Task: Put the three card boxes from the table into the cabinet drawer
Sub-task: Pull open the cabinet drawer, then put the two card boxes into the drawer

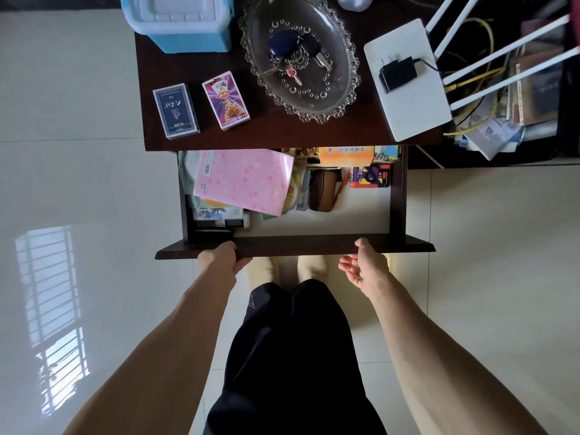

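Observation:
On the dark cabinet top [314, 130] lie two card boxes: a dark blue box [175, 110] at the left and a purple box [226, 100] beside it. The drawer [295, 246] below is pulled out. A third card box [370, 176], red and dark with bright print, lies inside at the drawer's far right. My left hand [221, 259] grips the drawer's front panel near its left end. My right hand [365, 265] hovers at the front panel's right part, fingers apart, thumb by the top edge, holding nothing.
The drawer also holds a pink packet [244, 182], a brown case [323, 189] and an orange box [346, 156]; its near right floor is bare. On top stand a glass dish [342, 98] with keys, a blue-and-white bin [179, 20] and a white router [408, 86]. Cluttered cables sit right.

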